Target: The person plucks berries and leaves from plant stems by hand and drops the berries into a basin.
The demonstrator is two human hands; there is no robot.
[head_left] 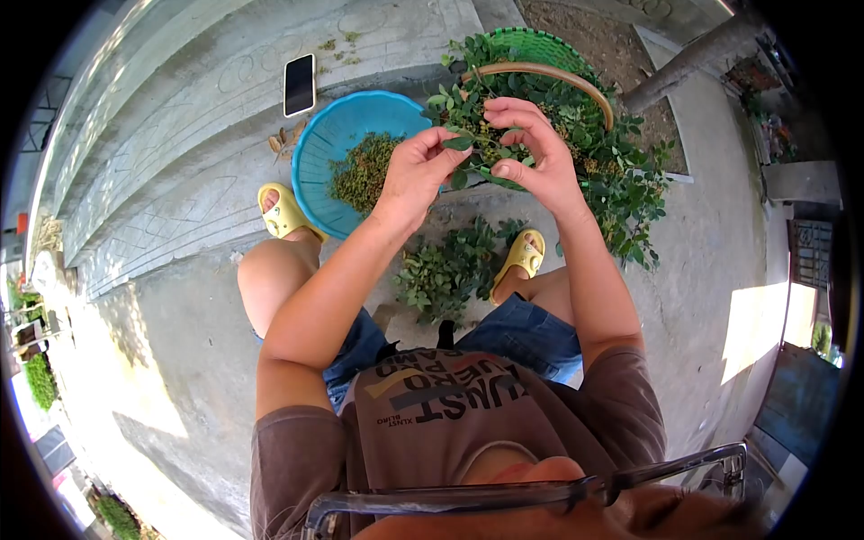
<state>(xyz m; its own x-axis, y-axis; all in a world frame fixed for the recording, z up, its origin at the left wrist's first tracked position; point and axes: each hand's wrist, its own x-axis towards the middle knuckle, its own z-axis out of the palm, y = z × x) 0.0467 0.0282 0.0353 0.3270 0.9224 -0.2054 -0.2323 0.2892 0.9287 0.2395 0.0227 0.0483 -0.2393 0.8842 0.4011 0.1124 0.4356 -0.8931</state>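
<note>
My left hand [414, 176] is closed, thumb and forefinger pinching a leafy green sprig [460, 143]. Just across from it, my right hand [538, 160] has its thumb and fingers apart, curved around the sprig's other side; no firm hold shows. Below and left of the sprig is a blue plastic basin [311, 162] with a heap of small greenish-brown berry clusters [364, 171] in it. Behind my hands stands a green woven basket [540, 42] with a brown handle [549, 70], filled with leafy branches [621, 171] that spill over toward the right.
Cut leafy stems [450, 274] lie on the concrete between my feet, which wear yellow clogs [284, 212]. A phone [300, 85] rests on a step [207, 112] beyond the basin. Dry leaves [286, 139] lie near the basin's rim.
</note>
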